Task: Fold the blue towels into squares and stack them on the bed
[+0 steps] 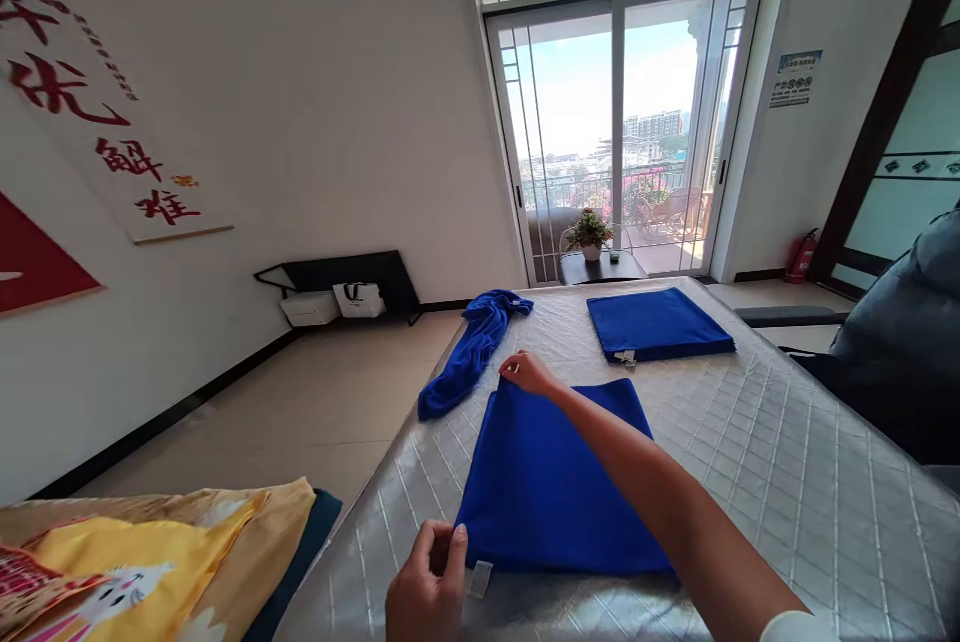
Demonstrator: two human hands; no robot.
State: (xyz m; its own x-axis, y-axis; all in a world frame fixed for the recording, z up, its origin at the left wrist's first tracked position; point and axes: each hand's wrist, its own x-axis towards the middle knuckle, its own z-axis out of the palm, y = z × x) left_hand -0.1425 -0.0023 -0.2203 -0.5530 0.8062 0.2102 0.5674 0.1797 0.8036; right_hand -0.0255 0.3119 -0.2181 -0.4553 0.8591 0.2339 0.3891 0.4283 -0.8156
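Observation:
A blue cloth (559,482), folded to a rough square, lies flat on a silvery quilted mattress (795,462). My left hand (429,577) pinches its near left corner, close to a small white label (481,579). Reaching across the cloth, my right hand (529,372) pinches the far left corner, and my forearm covers part of the right side. Beyond it to the right sits a stack of folded blue cloths (660,322) with white labels at the front edge. A crumpled blue cloth (472,352) lies at the mattress's far left edge.
Yellow patterned bedding (172,562) is at the lower left. A small table (604,268) with a potted plant (590,234) stands past the mattress, before a glass sliding door (622,122). A dark stuffed seat (907,322) is at right. A black frame (345,274) leans by the wall.

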